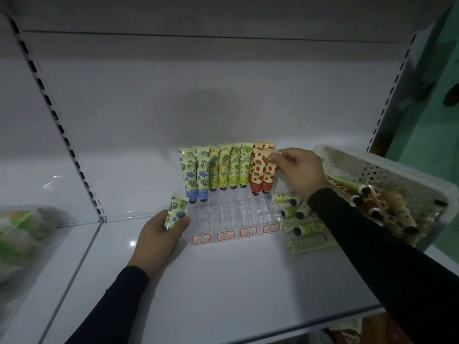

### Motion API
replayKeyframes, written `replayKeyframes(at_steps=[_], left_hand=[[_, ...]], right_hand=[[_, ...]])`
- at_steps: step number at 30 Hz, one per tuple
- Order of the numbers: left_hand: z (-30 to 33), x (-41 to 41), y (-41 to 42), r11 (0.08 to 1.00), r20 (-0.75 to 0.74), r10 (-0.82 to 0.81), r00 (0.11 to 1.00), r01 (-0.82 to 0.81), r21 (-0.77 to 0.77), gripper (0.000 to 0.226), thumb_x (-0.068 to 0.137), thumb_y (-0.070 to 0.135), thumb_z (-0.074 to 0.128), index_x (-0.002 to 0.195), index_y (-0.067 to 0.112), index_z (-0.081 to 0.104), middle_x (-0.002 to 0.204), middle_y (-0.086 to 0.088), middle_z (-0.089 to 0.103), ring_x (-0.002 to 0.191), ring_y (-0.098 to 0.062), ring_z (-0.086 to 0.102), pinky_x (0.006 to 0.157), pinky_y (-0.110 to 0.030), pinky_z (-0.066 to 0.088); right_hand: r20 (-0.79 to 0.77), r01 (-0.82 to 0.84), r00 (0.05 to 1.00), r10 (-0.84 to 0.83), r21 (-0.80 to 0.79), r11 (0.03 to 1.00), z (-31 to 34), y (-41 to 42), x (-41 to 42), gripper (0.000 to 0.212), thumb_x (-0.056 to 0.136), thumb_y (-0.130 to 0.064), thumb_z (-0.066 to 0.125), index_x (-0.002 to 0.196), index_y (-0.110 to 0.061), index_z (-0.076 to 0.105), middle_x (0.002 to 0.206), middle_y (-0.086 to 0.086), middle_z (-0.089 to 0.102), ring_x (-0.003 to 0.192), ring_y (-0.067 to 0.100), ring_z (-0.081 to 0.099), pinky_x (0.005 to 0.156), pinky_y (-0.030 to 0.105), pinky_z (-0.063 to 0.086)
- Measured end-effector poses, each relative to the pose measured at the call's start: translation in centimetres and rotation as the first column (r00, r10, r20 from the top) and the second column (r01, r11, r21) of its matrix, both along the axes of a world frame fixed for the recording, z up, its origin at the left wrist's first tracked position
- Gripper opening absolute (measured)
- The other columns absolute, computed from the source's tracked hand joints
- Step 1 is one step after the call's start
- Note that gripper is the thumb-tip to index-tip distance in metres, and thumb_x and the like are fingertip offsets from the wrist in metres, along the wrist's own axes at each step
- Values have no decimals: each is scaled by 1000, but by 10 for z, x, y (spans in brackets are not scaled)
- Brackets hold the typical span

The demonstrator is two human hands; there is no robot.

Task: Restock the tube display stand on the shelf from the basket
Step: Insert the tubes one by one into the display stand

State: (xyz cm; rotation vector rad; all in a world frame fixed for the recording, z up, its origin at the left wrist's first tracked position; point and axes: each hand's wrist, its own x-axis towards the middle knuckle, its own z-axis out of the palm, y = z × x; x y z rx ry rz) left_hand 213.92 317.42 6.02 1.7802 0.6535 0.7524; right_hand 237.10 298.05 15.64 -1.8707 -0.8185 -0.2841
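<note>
Plastic strawberry tube, light and probably squashy, sits pinched at its crimp by my right hand; at 9 o'clock, left hand fingers wrap 1 blue-flower tube.

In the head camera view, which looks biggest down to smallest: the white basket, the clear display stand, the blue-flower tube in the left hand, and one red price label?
1. white basket, though it sits nearer the camera edge
2. clear display stand
3. blue-flower tube in the left hand
4. red price label

Long black sleeves, bare hands
</note>
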Motion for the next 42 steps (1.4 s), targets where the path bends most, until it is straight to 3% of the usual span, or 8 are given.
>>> replayKeyframes(at_steps=[5, 10, 25, 28, 31, 33, 36, 42], left_hand=[[-1, 0, 0, 1000, 7, 0, 1000, 1, -14, 18, 92, 25, 66, 80, 13, 60, 54, 6, 53, 49, -11, 42, 53, -32, 39], [-1, 1, -1, 1000, 12, 1, 1000, -1, 0, 18, 92, 24, 66, 76, 18, 60, 53, 10, 56, 51, -10, 43, 54, -29, 40], [1, 0, -3, 1000, 15, 0, 1000, 0, -4, 19, 92, 24, 65, 76, 18, 59, 53, 9, 55, 51, -10, 44, 54, -28, 39], [2, 0, -2, 1000, 18, -4, 1000, 4, -7, 19, 92, 25, 66, 75, 18, 58, 52, 9, 55, 51, -11, 43, 54, -29, 39], [2, -1, -2, 1000, 20, -8, 1000, 9, -9, 20, 92, 25, 66, 75, 19, 58, 52, 9, 54, 50, -9, 43, 54, -29, 39], [2, -1, -2, 1000, 24, -6, 1000, 6, -13, 19, 92, 25, 66, 76, 19, 59, 52, 10, 54, 50, -9, 43, 54, -29, 39], [2, 0, -3, 1000, 31, -9, 999, 9, -21, 17, 92, 25, 66, 77, 19, 60, 51, 11, 56, 50, -8, 43, 54, -27, 39], [0, -1, -1, 1000, 34, -9, 999, 10, -23, 19, 91, 23, 67, 75, 17, 59, 53, 7, 53, 51, -9, 41, 54, -29, 37]], right_hand=[[12, -5, 1000, 5, 4, 1000, -2, 1, 0, 25, 93, -34, 61, 98, -14, 75, 82, -8, 71, 77, -1, 63, 72, 16, 50], [24, -7, 1000, 8, -9, 1000, -1, 4, 2, 26, 93, -34, 60, 95, -13, 76, 83, -3, 73, 78, 10, 67, 79, 36, 56], [-47, -7, 999, 5, -49, 999, -1, 6, 5, 34, 91, -43, 60, 87, -13, 76, 79, 5, 73, 78, 25, 68, 77, 49, 55], [-83, -21, 996, 15, -64, 998, 1, 4, 3, 36, 91, -44, 60, 89, -13, 76, 82, 1, 74, 79, 21, 69, 80, 44, 56], [-101, -5, 995, 3, -19, 1000, 2, -1, -1, 37, 92, -48, 58, 95, -15, 75, 86, -7, 72, 81, 8, 67, 78, 25, 55], [-62, 54, 997, -51, 44, 998, 3, -4, -4, 35, 92, -47, 57, 92, -16, 72, 85, -8, 70, 82, 5, 64, 73, 16, 48], [81, 108, 990, -115, 89, 990, 8, -8, -8, 26, 91, -41, 60, 88, -17, 71, 85, -2, 68, 79, 8, 60, 72, 18, 47], [193, 116, 977, -90, -127, 985, 18, 6, -15, 25, 91, -41, 62, 89, -19, 73, 85, -2, 57, 69, -2, 47, 63, 7, 31]])
